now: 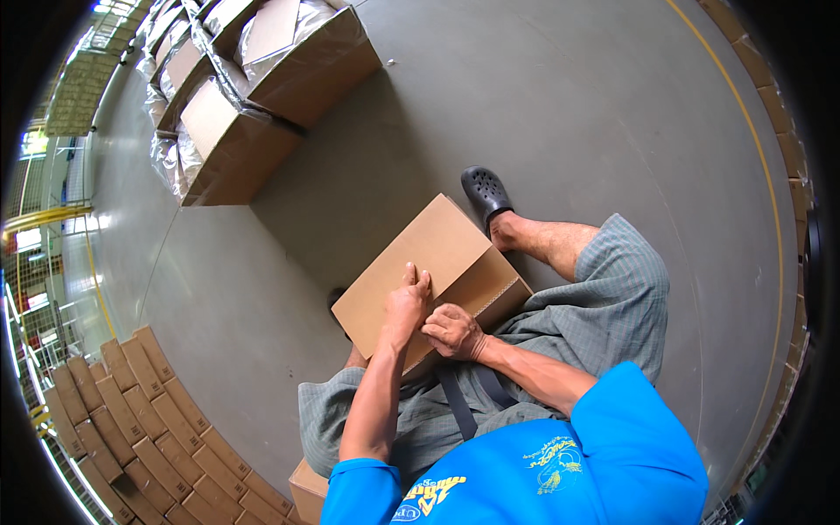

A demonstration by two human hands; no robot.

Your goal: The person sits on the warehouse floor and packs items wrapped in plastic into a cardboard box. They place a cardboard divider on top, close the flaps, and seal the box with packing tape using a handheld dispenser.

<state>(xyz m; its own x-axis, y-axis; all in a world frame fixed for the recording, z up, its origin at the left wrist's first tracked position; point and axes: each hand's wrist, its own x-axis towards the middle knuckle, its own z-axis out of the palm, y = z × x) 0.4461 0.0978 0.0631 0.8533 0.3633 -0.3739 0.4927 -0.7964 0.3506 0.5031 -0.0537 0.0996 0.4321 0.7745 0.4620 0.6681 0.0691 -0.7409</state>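
Observation:
A plain brown cardboard carton (420,256) sits tilted in view between my legs. Its large top flap lies nearly flat, and a gap opens along the flap's near edge, showing the carton's inside (482,292). My left hand (408,303) rests on the flap close to that edge, two fingers stretched out over the board. Right beside it, my right hand (454,331) is curled into a loose fist at the gap. The curled fingers hide whether it grips the flap's edge or anything small.
Large open cartons (262,98) lined with clear plastic stand at the upper left. Stacked flat brown boxes (144,433) fill the lower left, with another carton (308,489) near my left side. A dark clog (485,190) is on my right foot. Yellow floor line (755,131) curves at right.

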